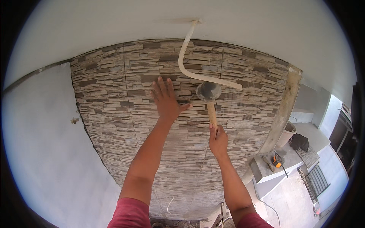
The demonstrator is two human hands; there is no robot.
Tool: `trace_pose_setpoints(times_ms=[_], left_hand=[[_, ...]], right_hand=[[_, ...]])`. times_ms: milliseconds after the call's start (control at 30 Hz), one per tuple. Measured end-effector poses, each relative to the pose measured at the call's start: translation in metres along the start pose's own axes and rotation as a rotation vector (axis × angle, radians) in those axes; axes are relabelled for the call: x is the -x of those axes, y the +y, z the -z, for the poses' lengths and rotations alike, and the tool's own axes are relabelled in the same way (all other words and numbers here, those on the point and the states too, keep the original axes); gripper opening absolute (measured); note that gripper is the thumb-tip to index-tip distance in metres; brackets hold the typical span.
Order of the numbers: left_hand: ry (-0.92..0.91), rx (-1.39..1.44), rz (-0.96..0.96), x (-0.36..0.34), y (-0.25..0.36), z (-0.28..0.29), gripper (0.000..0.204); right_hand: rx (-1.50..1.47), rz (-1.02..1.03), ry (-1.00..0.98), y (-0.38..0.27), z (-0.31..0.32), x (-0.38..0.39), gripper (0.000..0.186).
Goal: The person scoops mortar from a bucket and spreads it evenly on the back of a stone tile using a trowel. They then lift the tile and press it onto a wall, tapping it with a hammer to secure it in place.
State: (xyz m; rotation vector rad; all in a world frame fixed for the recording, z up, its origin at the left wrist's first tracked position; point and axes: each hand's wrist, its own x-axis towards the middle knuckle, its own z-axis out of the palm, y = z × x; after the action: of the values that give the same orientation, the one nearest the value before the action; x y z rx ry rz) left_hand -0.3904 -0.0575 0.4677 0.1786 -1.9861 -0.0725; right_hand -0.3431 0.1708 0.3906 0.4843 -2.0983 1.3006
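A wall of stone-patterned tiles (102, 95) in brown and beige fills the middle of the view. Flat against it, fingers spread, lies my left hand (166, 102). My right hand (218, 141) is closed round the wooden handle of a rubber mallet (209, 91). The mallet's dark round head is up by the tiles, to the right of my left hand; whether it touches them I cannot tell. A cream flexible conduit (185, 53) hangs from the ceiling and curves just above the mallet head.
A white ceiling (114, 22) meets the tiles above; a pale plastered wall (42, 125) stands at left. On a grey ledge (262, 167) at lower right lies an orange and black tape measure (277, 161). Behind it are a bucket (287, 133) and a black bag (299, 142). A metal grille (317, 181) leans nearby.
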Motion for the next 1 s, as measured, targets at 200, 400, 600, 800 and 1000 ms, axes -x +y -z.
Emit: trace_pose_setpoints(times_ms=[200,400,600,800,1000], left_hand=[[-0.117,-0.012,-0.010,-0.006,0.012,-0.022,0.148],[-0.091,-0.049,-0.016,-0.004,0.013,-0.036,0.152],[-0.067,-0.075,-0.029,-0.006,0.007,-0.041,0.155],[-0.026,-0.071,-0.050,-0.007,0.008,-0.048,0.154],[-0.098,-0.103,-0.017,-0.008,0.012,-0.036,0.153]], right_hand=[[0.024,-0.039,-0.041,0.011,-0.013,-0.010,0.046],[-0.012,-0.024,-0.053,0.013,-0.009,-0.010,0.043],[-0.124,-0.012,-0.066,0.014,0.008,-0.018,0.046],[-0.491,0.002,-0.039,0.019,0.027,-0.021,0.047],[-0.681,-0.115,-0.034,0.044,0.067,0.029,0.042]])
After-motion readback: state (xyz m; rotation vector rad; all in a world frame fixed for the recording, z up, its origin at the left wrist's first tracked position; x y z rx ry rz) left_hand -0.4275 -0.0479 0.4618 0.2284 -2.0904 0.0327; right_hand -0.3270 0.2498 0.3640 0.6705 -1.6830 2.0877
